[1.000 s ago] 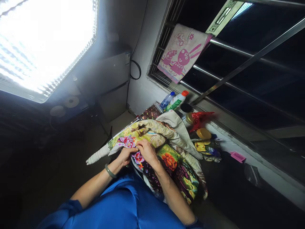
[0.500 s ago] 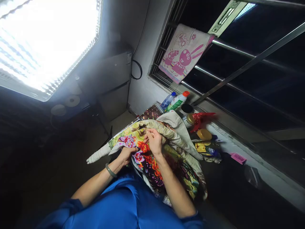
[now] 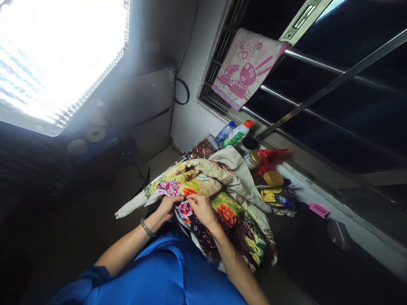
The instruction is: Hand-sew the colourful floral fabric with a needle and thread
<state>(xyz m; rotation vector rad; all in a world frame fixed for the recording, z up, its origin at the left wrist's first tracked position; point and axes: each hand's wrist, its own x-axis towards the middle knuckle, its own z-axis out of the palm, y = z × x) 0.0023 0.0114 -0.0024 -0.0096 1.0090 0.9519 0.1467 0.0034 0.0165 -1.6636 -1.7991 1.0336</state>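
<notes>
Across my lap and the edge of the surface before me lies a large embroidered cloth, stitched with bright flowers on green and dark grounds. Its far left end is rolled into a pale tube. My left hand, with a green bangle at the wrist, grips the cloth's near edge, thumb on top. Right beside that thumb, my right hand is closed in a pinch over the stitched flowers. Whatever is between its fingertips is too small to make out. The left fingers are hidden beneath the cloth.
Behind the cloth stand a blue-capped bottle, a white bottle with an orange cap and jars, one with a gold lid. A red plastic bag lies among them. A bright lamp looms upper left. A pink-printed towel hangs on window bars.
My right hand has come down toward me from higher on the cloth and now meets the left thumb. The left hand has kept its place and its hold.
</notes>
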